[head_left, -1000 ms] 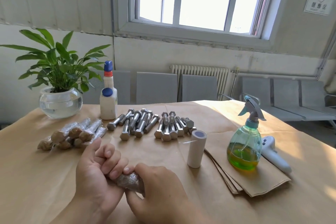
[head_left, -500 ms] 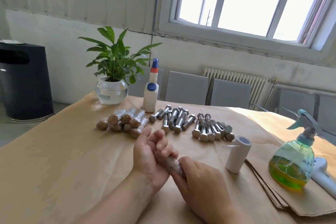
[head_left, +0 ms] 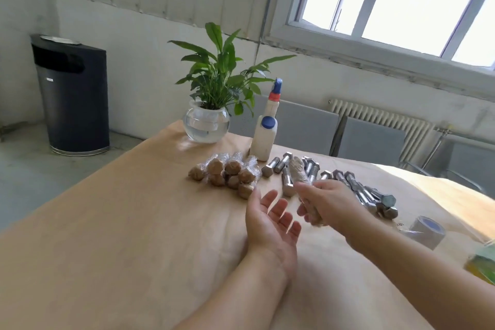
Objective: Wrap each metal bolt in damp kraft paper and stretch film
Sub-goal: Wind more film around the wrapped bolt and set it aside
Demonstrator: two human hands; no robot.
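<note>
Right hand (head_left: 328, 202) up off the desk (head_left: 120, 236), fingers (head_left: 304, 190) curled round a wrapped bolt (head_left: 301, 178), its film-covered end poking up past the thumb toward the bare bolts (head_left: 359, 190). Lower end blurred, probably sticking out under the palm. Left hand (head_left: 270, 222) just beside it, palm up, fingers spread and holding nothing, apart from the bolt. Pile of wrapped bolts (head_left: 227, 173) just beyond the left fingertips. Film roll (head_left: 427, 230) lying at right. White bottle (head_left: 263, 135) and plant (head_left: 211, 104) behind the pile. Black bin (head_left: 72, 96) on the floor.
</note>
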